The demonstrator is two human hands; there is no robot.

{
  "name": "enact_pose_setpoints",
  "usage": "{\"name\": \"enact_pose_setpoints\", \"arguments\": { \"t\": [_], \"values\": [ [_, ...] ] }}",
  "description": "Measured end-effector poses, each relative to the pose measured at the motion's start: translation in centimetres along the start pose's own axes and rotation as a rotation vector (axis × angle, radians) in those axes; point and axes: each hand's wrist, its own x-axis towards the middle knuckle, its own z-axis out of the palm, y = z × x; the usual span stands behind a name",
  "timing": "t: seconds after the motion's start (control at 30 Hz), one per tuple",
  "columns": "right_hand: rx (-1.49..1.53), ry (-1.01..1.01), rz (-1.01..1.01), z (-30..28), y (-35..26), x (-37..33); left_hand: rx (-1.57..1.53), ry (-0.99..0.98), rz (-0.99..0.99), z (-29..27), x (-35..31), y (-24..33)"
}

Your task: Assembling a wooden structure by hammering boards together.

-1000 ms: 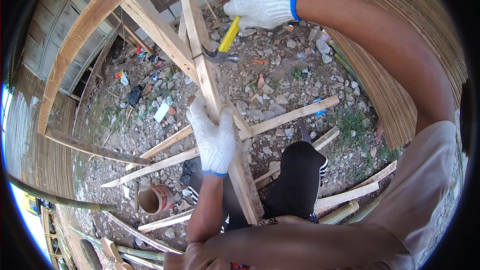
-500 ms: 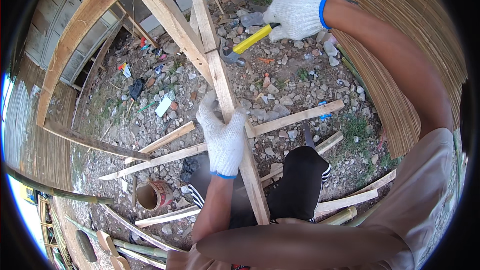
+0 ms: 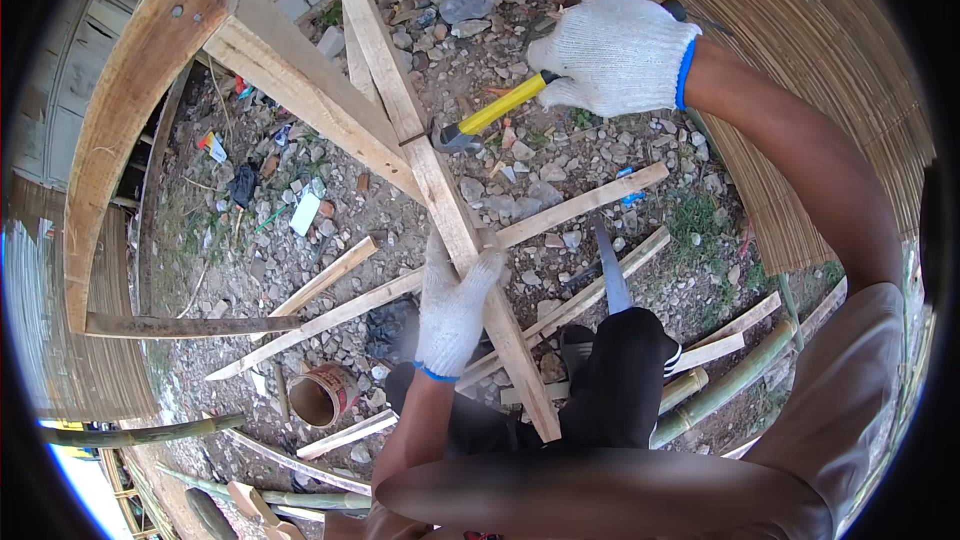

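While the left hand (image 3: 450,315) steadies the beam (image 3: 438,182), the hammer (image 3: 505,103) sits at its edge

As the pale beam slants from far left to near right before the worker, the gloved left hand wraps round its nearer half, thumb on the right side. The gloved right hand (image 3: 615,55), out at the far right, is closed round the end of the hammer's yellow handle. The hammer head lies against or just beside the beam's right edge, I can't tell which, near a dark line (image 3: 411,139) across the wood. On the left, a heavier timber (image 3: 305,95) runs up to the beam. On the near right, what looks like a saw blade (image 3: 612,270) shows beyond the knee (image 3: 632,345).

To my eye this is a striking or prying step at that line. The next move seems to call for a firm left hold, clear of the hammer head, and a controlled right arm.
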Motion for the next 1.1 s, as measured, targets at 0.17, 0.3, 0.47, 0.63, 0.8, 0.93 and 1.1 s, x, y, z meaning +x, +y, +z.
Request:
{"name": "enact_pose_setpoints", "arguments": {
  "t": [0.17, 0.3, 0.47, 0.63, 0.8, 0.93, 1.1],
  "values": [
    [0.175, -0.190, -0.081, -1.9, 2.8, 0.4, 0.028, 0.042, -0.142, 0.4, 0.6, 0.0],
    [0.121, -0.522, -0.079, -3.9, 4.1, 1.5, 0.000, 0.071, -0.200, 0.7, 0.7, 0.6],
    [0.349, -0.534, -0.003, -3.9, 2.9, 1.9, 0.003, 0.270, -0.225, -0.3, 0.1, 1.8],
    [0.347, -0.648, 0.012, -3.6, 4.0, 0.9, 0.372, 0.544, 0.022, 2.5, 2.2, 11.9],
    [0.375, -0.699, 0.060, -4.0, 3.8, 1.9, 0.429, 0.502, -0.127, 3.2, 5.7, 17.2],
    [0.385, -0.700, 0.056, -4.0, 3.6, 2.4, 0.482, 0.571, -0.112, 2.5, 6.1, 15.4],
    [0.391, -0.691, 0.064, -3.1, 4.4, 1.1, 0.473, 0.526, -0.284, 4.5, 6.1, 17.0]
  ]
}}
